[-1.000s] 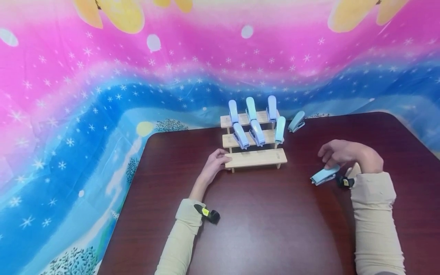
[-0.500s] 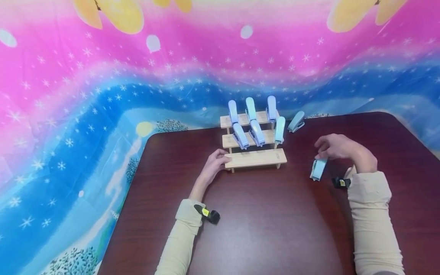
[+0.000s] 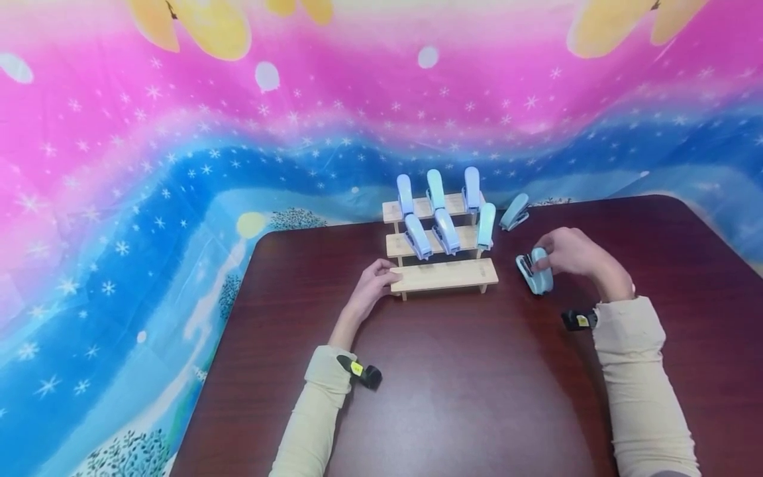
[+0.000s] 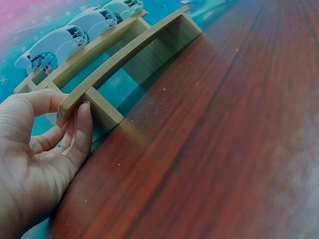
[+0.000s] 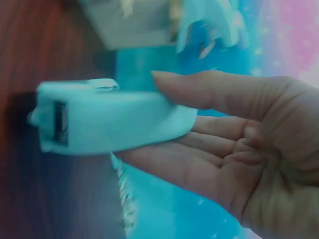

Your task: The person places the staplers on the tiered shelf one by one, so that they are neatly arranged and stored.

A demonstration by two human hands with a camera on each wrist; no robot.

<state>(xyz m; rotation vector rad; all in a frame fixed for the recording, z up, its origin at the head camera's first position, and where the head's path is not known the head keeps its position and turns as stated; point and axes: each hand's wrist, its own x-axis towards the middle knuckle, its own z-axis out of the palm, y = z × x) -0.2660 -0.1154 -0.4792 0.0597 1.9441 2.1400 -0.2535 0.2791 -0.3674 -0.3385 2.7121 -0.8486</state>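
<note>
My right hand (image 3: 575, 253) holds a mint-green stapler (image 3: 542, 281) between thumb and fingers, off to the right of the three-tier wooden rack (image 3: 444, 275). In the right wrist view the stapler (image 5: 119, 122) appears close up, slightly blurred, with its front end pointing away from the palm. My left hand (image 3: 371, 286) pinches the left end of the rack's lowest tier. The left wrist view has the thumb and fingers around that wooden board (image 4: 114, 57), next to its leg. Purple staplers (image 3: 447, 232) and mint staplers (image 3: 436, 189) lean on the two upper tiers.
Another mint stapler (image 3: 515, 212) lies on the dark red table (image 3: 453, 371), right of the rack's back. A patterned cloth (image 3: 334, 99) hangs behind the table and along its left side. Black wrist cameras sit on both cuffs.
My right hand has moved left and away from me with the stapler, which has turned from lying sideways to pointing toward me. The left hand has stayed on the rack.
</note>
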